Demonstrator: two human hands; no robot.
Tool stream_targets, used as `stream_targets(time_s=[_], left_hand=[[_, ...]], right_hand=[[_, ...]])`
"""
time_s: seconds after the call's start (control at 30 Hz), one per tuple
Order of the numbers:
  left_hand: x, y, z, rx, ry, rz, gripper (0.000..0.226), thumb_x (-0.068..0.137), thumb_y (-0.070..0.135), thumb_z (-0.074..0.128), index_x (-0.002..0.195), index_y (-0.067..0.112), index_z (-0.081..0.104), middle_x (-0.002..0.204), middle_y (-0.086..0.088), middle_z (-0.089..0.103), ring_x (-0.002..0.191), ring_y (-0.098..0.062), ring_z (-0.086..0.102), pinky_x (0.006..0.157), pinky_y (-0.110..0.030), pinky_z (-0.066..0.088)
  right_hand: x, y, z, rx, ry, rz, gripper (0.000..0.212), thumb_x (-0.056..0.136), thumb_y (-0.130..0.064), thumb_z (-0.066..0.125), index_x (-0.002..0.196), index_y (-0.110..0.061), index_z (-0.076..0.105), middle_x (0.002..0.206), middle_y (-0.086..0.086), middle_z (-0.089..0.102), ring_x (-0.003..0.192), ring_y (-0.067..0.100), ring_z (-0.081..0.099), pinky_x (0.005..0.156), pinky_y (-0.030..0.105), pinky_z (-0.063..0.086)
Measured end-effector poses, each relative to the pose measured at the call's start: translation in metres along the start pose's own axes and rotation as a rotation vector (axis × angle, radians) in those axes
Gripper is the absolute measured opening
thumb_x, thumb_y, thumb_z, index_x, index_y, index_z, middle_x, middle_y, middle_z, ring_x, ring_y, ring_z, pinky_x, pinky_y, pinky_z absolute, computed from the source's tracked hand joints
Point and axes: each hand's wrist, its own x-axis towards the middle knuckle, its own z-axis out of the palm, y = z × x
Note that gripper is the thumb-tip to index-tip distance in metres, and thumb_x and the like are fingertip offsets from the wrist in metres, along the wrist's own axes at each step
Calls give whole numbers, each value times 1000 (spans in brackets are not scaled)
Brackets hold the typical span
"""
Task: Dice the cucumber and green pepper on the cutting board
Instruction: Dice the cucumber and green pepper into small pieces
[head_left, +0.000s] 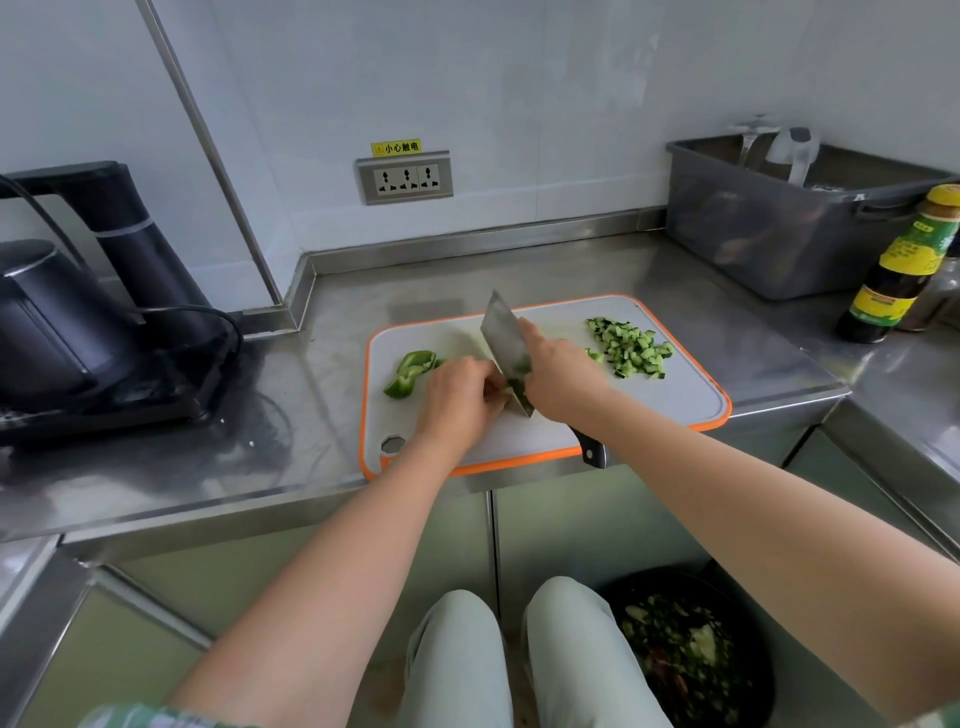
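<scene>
On cutting board (649, 410): mid-pepper step, cucumber dice (631, 348) finished.
Left grip (457, 397): curled, pinned pepper piece (503, 392) at blade.
Right grip (558, 382): closed round cleaver (501, 332).
Next: needed close cuts, knuckles guiding.

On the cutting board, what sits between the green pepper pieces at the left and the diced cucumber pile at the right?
The head view shows the left hand, then the cleaver gripped by the right hand, in that gap.
</scene>
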Motion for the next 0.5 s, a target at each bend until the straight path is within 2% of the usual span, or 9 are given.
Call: stream_targets(time_s=[0.03,0.17,0.27,0.37,0.43,0.5], left_hand=[[0,-1,-1,-3,-12,-1,13,75,22,72,88,18,74,87,-4,73,85,-25,66,71,-30,48],[6,-9,-3,-36,36,-16,19,78,31,72,90,16,71,85,-3,64,84,-23,59,72,-30,45],[15,-7,-2,-46,74,-13,24,81,33,69,100,18,70,92,-1,62,90,-23,57,77,-30,43],[26,6,2,9,-81,14,34,82,34,68,113,22,68,107,-5,63,106,-25,52,86,-29,40],[30,16,6,115,-170,41,31,80,34,68,111,28,70,108,-3,64,110,-26,49,88,-30,40],[33,21,9,186,-184,55,25,80,31,68,105,29,71,108,0,64,110,-26,48,87,-30,38]], right_hand=[[2,4,0,64,30,5,73,87,-4,47,151,-19,16,107,20,62,93,39,61,67,36,47],[11,20,-13,363,156,48,68,93,-10,48,153,-19,16,86,13,62,71,31,60,63,37,49],[15,28,-23,454,206,93,67,94,-12,48,152,-20,16,88,16,67,74,32,65,71,45,55],[12,34,-23,486,211,113,67,94,-11,49,152,-21,17,94,16,67,76,33,66,73,48,55],[10,39,-19,501,197,115,67,94,-11,50,152,-20,18,94,15,66,74,33,65,71,49,56],[10,42,-16,517,189,116,67,93,-11,51,152,-20,19,88,14,65,68,31,63,68,47,56]])
